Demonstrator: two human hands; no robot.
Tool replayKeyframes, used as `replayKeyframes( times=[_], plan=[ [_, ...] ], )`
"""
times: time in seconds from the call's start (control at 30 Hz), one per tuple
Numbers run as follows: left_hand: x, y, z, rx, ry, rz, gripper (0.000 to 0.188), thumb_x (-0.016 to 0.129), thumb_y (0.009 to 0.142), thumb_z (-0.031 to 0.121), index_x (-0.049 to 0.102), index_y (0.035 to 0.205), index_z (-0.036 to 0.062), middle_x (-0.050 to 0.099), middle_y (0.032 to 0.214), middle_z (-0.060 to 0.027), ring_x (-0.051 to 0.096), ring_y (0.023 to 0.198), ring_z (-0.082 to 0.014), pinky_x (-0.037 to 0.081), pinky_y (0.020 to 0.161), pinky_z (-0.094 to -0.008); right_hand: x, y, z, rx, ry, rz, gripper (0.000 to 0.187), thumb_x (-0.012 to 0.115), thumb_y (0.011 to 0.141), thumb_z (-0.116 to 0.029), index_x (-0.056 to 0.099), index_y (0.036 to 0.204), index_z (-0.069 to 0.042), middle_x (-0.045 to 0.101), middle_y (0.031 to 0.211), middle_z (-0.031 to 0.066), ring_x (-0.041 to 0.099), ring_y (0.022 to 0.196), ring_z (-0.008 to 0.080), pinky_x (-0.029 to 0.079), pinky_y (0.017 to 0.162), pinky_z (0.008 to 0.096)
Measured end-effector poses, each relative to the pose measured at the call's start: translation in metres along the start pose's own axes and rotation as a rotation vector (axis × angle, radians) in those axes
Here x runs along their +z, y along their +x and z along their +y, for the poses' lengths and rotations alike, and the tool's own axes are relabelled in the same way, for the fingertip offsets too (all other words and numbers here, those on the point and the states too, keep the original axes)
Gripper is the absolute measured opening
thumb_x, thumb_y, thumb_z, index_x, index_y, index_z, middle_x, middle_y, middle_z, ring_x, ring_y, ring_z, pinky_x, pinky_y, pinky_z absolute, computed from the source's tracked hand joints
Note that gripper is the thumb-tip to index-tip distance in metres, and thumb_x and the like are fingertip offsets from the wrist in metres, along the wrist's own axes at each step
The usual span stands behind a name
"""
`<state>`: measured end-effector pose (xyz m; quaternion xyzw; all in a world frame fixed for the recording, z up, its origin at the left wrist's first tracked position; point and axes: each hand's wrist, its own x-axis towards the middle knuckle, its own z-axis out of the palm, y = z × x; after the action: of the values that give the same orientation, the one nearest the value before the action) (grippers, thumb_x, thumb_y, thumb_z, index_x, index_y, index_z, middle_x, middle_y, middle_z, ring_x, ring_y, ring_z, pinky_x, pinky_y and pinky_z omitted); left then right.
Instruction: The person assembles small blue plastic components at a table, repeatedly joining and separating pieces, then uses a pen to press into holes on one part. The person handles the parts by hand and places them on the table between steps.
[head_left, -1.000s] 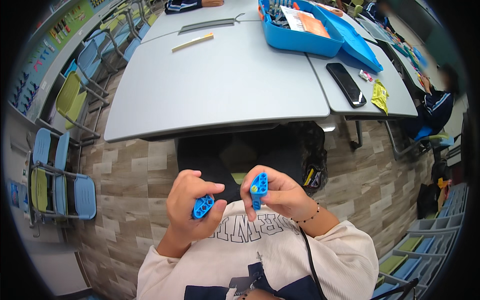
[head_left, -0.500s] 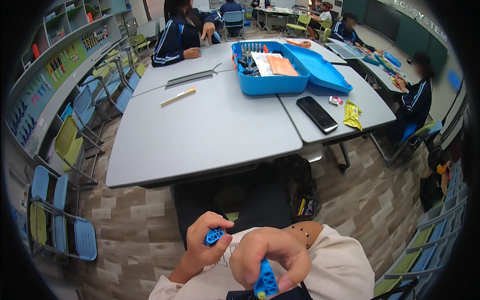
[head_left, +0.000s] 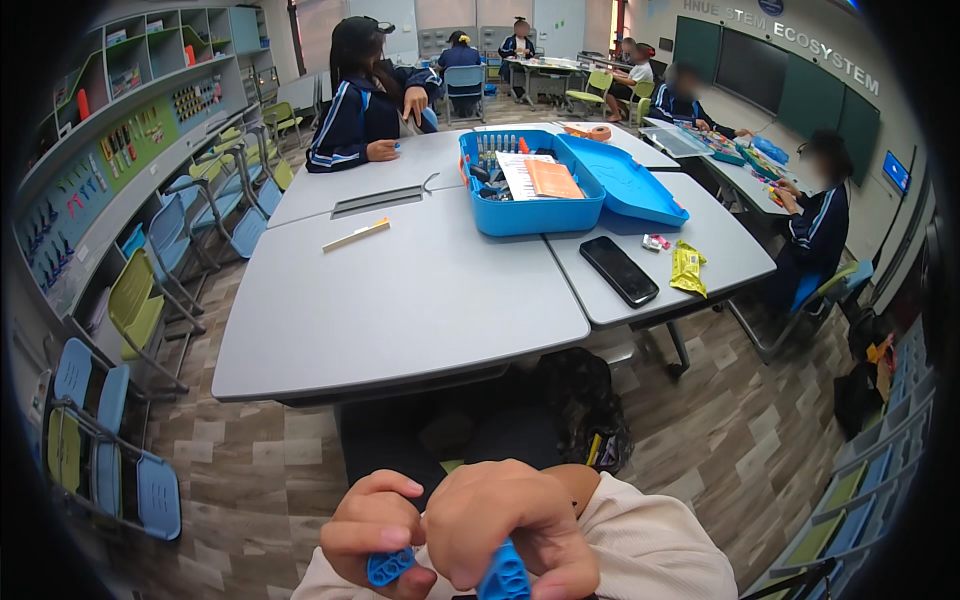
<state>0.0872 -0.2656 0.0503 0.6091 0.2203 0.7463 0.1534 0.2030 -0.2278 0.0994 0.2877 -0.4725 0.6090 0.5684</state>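
Close to my body, below the table's near edge, my left hand (head_left: pixel 375 525) is closed round a small blue plastic building piece (head_left: pixel 388 566) with holes in its end. Right beside it, my right hand (head_left: pixel 510 525) pinches a second blue building piece (head_left: pixel 504 574), whose row of round holes faces up between thumb and fingers. Much of each piece is hidden by fingers, and the lower end of the right one runs toward the picture's edge. The hands are next to each other; whether the two pieces touch cannot be seen.
On the grey table (head_left: pixel 400 310) stand an open blue toolbox (head_left: pixel 535 215) with parts and papers, a black phone (head_left: pixel 619 271), a yellow wrapper (head_left: pixel 688 268) and a thin whitish strip (head_left: pixel 356 235). A person (head_left: pixel 370 100) sits across; others work at farther tables. Folded chairs (head_left: pixel 110 430) line the left.
My hands have come together, the right one moving left toward the left hand, which has dropped lower. Both still hold their blue pieces. The view has tilted up a little.
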Motion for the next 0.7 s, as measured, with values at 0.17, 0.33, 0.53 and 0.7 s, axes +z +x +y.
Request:
replayKeyframes(
  times=[0.17, 0.33, 0.53, 0.7],
  plan=[
    [0.002, 0.0, 0.001, -0.001, -0.169, -0.028, 0.048, 0.075, 0.077, 0.032, 0.04, 0.101, 0.0097, 0.049, 0.079, -0.0031, 0.052, 0.062, -0.0126, 0.044, 0.065, -0.0316, -0.003, -0.001, 0.001, 0.146, 0.047, -0.038, 0.033, 0.064, 0.08, -0.019, 0.054, 0.091, 0.011, 0.061, 0.08, 0.0184, 0.053, 0.076, 0.0194, 0.04, 0.077, 0.028],
    [0.003, 0.012, 0.003, -0.172, -0.224, -0.024, 0.053, 0.066, 0.083, 0.042, 0.039, 0.107, 0.0036, 0.048, 0.085, -0.0097, 0.052, 0.061, -0.0124, 0.046, 0.05, -0.0245, -0.028, -0.004, -0.01, 0.249, -0.358, -0.099, 0.039, 0.064, 0.076, -0.013, 0.05, 0.102, 0.012, 0.058, 0.092, 0.0203, 0.061, 0.077, 0.0247, 0.048, 0.068, 0.0327],
    [-0.011, 0.038, -0.036, -0.516, -0.718, 0.154, 0.037, 0.035, 0.099, 0.04, 0.047, 0.102, 0.0054, 0.047, 0.072, -0.0039, 0.049, 0.069, -0.0157, 0.046, 0.072, -0.0341, -0.047, -0.018, 0.0, 0.573, -0.461, 0.307, 0.029, 0.063, 0.086, -0.009, 0.048, 0.109, 0.001, 0.06, 0.092, 0.0058, 0.056, 0.081, 0.0069, 0.045, 0.071, 0.0208],
    [-0.018, 0.043, -0.047, -0.611, -0.907, 0.286, 0.034, 0.034, 0.1, 0.037, 0.051, 0.096, 0.0079, 0.046, 0.07, -0.002, 0.046, 0.065, -0.0139, 0.043, 0.071, -0.0312, -0.064, -0.04, 0.029, 0.383, -0.787, 0.166, 0.033, 0.07, 0.079, -0.007, 0.05, 0.104, 0.001, 0.061, 0.085, 0.0067, 0.056, 0.068, 0.0075, 0.044, 0.059, 0.0198]
  ],
)
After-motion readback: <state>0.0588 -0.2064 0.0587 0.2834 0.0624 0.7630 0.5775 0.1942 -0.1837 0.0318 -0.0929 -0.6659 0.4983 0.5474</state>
